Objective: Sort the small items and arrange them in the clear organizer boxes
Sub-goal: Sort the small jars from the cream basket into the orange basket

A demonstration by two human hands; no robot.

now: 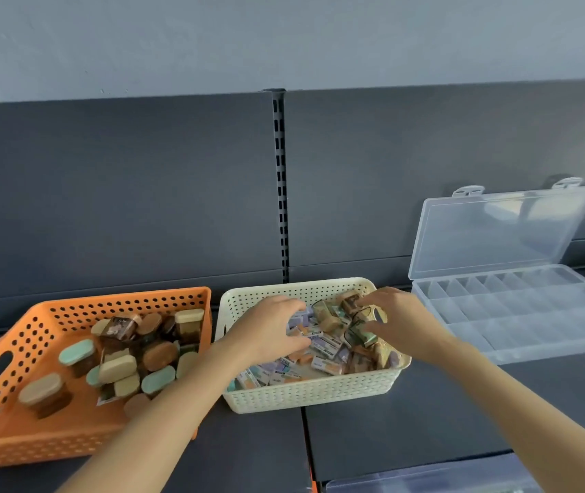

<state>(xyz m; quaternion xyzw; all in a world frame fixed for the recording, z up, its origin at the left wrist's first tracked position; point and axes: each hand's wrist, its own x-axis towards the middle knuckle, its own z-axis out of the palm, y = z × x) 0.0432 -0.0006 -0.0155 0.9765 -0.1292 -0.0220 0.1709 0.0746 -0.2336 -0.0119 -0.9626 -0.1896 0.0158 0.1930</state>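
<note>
Dark shelf top [426,421] is carrying the cream basket [312,396]; left hand [269,329] & right hand [398,314] are sitting curled over small packs [323,345] inside it, grip can't tell. Packs prob. light, stiff, slick: pinch the long edges. Clear organizer box [518,314] is lying open right of basket, further back.

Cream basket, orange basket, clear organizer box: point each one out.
cream basket [312,391], head view, on its front wall.
orange basket [35,446], head view, on its front wall.
clear organizer box [518,314], head view, on its bare middle compartments.
</note>
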